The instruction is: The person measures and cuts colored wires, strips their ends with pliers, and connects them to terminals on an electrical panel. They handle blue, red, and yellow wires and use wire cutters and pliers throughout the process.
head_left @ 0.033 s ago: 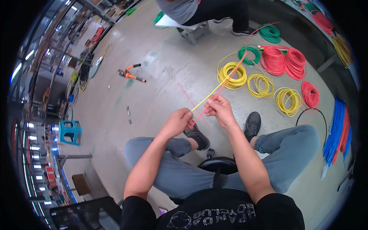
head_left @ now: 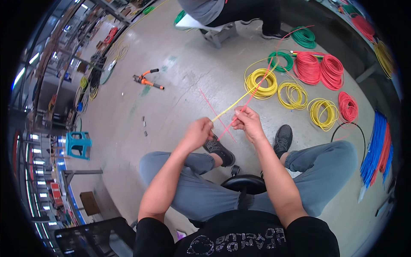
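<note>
My left hand (head_left: 199, 135), a little blurred, has its fingers closed on a yellow wire (head_left: 230, 106) that runs up and right towards a yellow coil (head_left: 262, 83). My right hand (head_left: 248, 123) pinches a red wire (head_left: 259, 85) between thumb and fingers. Its free end slants down past my right hand to a spot just right of my left hand, over my shoe (head_left: 219, 153). The other way, the red wire reaches up towards the green coils (head_left: 280, 62). A thin straight red wire piece (head_left: 209, 103) lies on the floor beyond my hands.
Red coils (head_left: 307, 68) and more yellow coils (head_left: 292, 95) lie to the right. Bundles of blue wires (head_left: 372, 150) stand at far right. An orange-handled cutter (head_left: 147, 80) rests on the floor at left. A teal stool (head_left: 78, 145) stands further left; a person (head_left: 239, 15) sits ahead.
My left hand has shifted slightly left and up, away from the red wire's end. My right hand has barely moved.
</note>
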Tool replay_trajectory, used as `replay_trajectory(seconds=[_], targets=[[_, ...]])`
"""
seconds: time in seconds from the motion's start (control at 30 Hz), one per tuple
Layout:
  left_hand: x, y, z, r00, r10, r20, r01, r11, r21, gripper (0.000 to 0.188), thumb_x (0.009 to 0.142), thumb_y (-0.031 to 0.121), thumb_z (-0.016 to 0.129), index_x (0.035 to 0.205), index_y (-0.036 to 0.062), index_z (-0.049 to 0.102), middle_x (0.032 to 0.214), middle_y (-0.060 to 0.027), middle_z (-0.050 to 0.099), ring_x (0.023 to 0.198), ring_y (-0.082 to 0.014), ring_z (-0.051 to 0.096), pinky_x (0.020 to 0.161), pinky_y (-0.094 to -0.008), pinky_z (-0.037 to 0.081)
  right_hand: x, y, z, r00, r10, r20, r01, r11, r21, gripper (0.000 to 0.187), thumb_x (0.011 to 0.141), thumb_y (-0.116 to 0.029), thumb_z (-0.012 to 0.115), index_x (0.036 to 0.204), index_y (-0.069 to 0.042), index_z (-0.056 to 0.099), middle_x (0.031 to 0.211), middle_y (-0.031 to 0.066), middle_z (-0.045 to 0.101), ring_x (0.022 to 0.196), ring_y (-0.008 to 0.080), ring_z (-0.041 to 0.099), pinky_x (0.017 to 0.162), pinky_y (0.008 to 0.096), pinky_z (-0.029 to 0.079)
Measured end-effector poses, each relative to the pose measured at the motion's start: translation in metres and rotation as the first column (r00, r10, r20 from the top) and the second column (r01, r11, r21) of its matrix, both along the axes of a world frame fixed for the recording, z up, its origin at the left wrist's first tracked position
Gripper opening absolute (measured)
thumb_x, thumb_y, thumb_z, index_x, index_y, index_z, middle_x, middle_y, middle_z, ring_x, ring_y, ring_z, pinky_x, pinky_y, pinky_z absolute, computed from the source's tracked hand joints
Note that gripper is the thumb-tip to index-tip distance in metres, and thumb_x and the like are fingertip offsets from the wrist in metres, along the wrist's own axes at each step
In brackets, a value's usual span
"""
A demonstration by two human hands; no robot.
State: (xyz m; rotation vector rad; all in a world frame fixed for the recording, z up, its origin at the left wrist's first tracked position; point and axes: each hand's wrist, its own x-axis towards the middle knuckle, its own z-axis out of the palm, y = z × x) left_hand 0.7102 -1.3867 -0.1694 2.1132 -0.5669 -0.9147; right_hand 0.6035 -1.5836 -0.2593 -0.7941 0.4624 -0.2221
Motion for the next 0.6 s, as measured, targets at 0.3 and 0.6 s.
replay_trajectory(seconds=[0.3,0.6], targets=[[0.069,0.0,0.073,0.913,0.17,0.371,-0.125,0.982,-0.143,0.026,0.108,0.024,0.053,0.097,0.001,0.061,0.07,-0.0014,0.056,0.065,-0.0094,0.053,0.061,-0.0281,0.046,-0.039,0.042,-0.19,0.662,0.262,-0.702,-0.671,0.624,-0.4,0.01,0.09,-0.012,0.068,0.093,-0.003,0.068,0.07,0.0092,0.068,0.05,0.0178,0.066,0.051,0.0348,0.055],[0.078,0.007,0.095,0.883,0.107,0.458,-0.087,0.994,-0.065,0.021,0.105,0.019,0.059,0.098,0.0003,0.063,0.072,-0.0004,0.055,0.067,-0.0075,0.052,0.063,-0.0247,0.045,0.087,0.02,-0.251,0.784,0.1,-0.612,-0.62,0.134,-0.773,0.021,0.08,-0.018,0.075,0.092,-0.002,0.074,0.085,0.019,0.073,0.08,0.036,0.072,0.077,0.0429,0.057]])
